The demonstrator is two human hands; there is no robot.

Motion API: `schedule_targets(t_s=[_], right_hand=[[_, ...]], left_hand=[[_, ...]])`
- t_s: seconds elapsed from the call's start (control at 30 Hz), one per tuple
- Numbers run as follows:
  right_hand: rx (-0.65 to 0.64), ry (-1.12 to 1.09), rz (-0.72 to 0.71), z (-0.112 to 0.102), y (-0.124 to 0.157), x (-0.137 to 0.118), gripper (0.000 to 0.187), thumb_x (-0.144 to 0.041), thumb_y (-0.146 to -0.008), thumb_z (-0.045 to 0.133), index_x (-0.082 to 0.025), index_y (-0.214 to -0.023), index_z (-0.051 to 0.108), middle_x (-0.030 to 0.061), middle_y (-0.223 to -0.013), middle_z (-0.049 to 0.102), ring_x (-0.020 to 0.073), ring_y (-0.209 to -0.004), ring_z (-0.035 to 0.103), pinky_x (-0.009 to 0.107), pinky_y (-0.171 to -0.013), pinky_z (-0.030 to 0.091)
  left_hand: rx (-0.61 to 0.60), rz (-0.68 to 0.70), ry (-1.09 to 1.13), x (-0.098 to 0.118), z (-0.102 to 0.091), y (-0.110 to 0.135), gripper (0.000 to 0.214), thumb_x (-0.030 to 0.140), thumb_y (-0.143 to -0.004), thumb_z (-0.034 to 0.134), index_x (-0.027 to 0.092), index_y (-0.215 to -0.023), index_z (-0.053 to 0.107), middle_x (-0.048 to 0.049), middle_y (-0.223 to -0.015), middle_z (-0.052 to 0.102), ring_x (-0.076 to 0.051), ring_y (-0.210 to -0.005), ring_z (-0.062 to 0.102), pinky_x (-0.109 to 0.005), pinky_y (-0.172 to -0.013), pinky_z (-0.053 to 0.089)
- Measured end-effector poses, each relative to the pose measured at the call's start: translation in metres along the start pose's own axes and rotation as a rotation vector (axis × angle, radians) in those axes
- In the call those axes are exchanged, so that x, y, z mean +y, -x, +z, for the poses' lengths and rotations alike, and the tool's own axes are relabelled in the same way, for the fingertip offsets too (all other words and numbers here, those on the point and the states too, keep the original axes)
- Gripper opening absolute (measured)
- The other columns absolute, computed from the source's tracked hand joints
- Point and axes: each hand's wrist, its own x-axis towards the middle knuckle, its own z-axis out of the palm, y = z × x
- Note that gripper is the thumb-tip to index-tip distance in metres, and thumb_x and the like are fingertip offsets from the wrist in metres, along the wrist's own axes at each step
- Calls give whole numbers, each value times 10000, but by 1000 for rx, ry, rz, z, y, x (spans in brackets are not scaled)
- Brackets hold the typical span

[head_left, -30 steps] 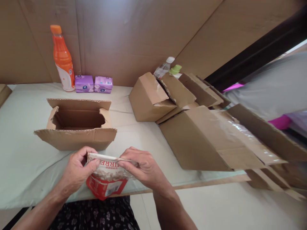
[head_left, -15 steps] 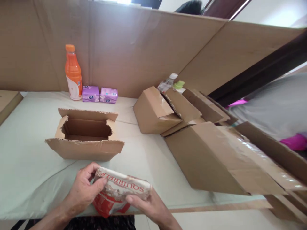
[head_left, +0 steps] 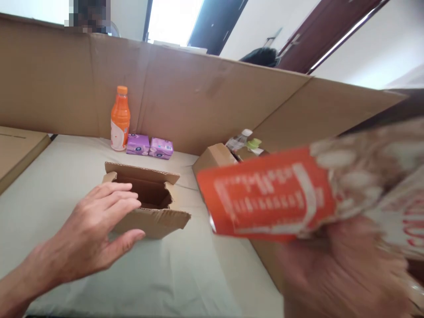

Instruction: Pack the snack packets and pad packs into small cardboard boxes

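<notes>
My right hand (head_left: 344,269) is close to the camera and blurred, gripping a red and white snack packet (head_left: 271,194) that it holds up at the right of the view. My left hand (head_left: 96,229) is open, fingers stretched out, hovering over the near left corner of a small open cardboard box (head_left: 155,216) on the pale green cloth. The box's inside looks empty as far as I can see.
An orange drink bottle (head_left: 119,119) and two purple packs (head_left: 149,146) stand by the cardboard wall (head_left: 198,97) at the back. More cardboard boxes (head_left: 215,159) and two bottle tops (head_left: 247,139) sit behind the packet. A flat cardboard piece (head_left: 16,150) lies at the left.
My right hand lifted the packet up and to the right, near the camera. My left hand let go of it and moved to the open box. The view tilted upward.
</notes>
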Motion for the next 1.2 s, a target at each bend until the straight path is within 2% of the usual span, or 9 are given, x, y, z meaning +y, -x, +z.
schedule_targets(t_s=[0.13, 0.27, 0.47, 0.6, 0.7, 0.8, 1.0, 1.1, 1.2], right_hand=[[285, -399, -121, 72, -44, 4, 380, -452, -886, 687, -358, -1254, 674, 1, -1226, 713, 258, -1231, 644, 508, -1073, 530], [53, -434, 18, 118, -49, 26, 270, -405, -871, 728, -251, -1092, 745, 36, -1067, 781, 227, -1040, 730, 411, -978, 591], [-403, -17, -44, 98, -36, 29, 191, -328, -883, 677, -196, -943, 802, 7, -777, 779, 176, -655, 707, 269, -614, 596], [-628, 299, -211, 75, -50, 4, 264, -328, -962, 575, -210, -994, 809, 31, -817, 780, 156, -601, 661, 250, -559, 519], [-867, 687, -247, 88, -71, -12, 285, -305, -966, 563, -188, -886, 810, 61, -739, 762, 167, -590, 650, 261, -548, 462], [-1188, 1018, -263, 127, -82, -17, 258, -250, -934, 591, -150, -832, 805, 116, -726, 764, 207, -643, 687, 280, -566, 438], [-1595, 949, -300, 186, -60, 5, 215, -234, -902, 655, -109, -995, 802, 169, -934, 795, 263, -838, 749, 288, -634, 472], [-1656, 896, -250, 184, -56, 9, 284, -367, -918, 679, -119, -987, 801, 150, -918, 798, 272, -833, 753, 294, -642, 487], [-1609, 827, -205, 166, -65, 4, 396, -458, -900, 708, -110, -1077, 776, 161, -970, 795, 305, -904, 752, 329, -739, 528]], left_hand=[[-310, -4, -169, -19, 2, -15, 326, 459, -922, 648, 141, -967, 707, -134, -981, 764, -341, -1127, 683, -607, -1146, 398], [-370, -42, -316, -23, 7, -6, 280, 417, -864, 710, 153, -784, 666, -101, -790, 715, -318, -921, 710, -634, -1105, 418], [-183, -2, -434, -31, 4, 18, 163, 177, -881, 547, 169, -728, 600, -84, -746, 672, -301, -864, 688, -629, -996, 490], [-159, -4, -361, -35, 4, 26, 169, 114, -869, 508, 179, -729, 576, -61, -744, 649, -291, -863, 672, -570, -915, 546], [-172, -27, -304, -33, 5, 26, 162, 87, -854, 520, 182, -729, 559, -53, -748, 625, -299, -908, 655, -515, -856, 579], [-187, -31, -256, -31, 6, 24, 159, 58, -841, 521, 181, -749, 564, -55, -779, 628, -298, -955, 642, -499, -880, 590], [-172, -44, -212, -32, 9, 23, 147, 50, -827, 537, 168, -752, 584, -61, -779, 628, -292, -982, 639, -478, -929, 599], [-159, -38, -152, -35, 10, 25, 132, 53, -831, 541, 157, -815, 620, -71, -840, 649, -286, -1036, 635, -467, -989, 583], [-111, -49, -113, -37, 12, 31, 183, 44, -861, 513, 152, -941, 638, -132, -1170, 653, -297, -1222, 589, -461, -1041, 558]])
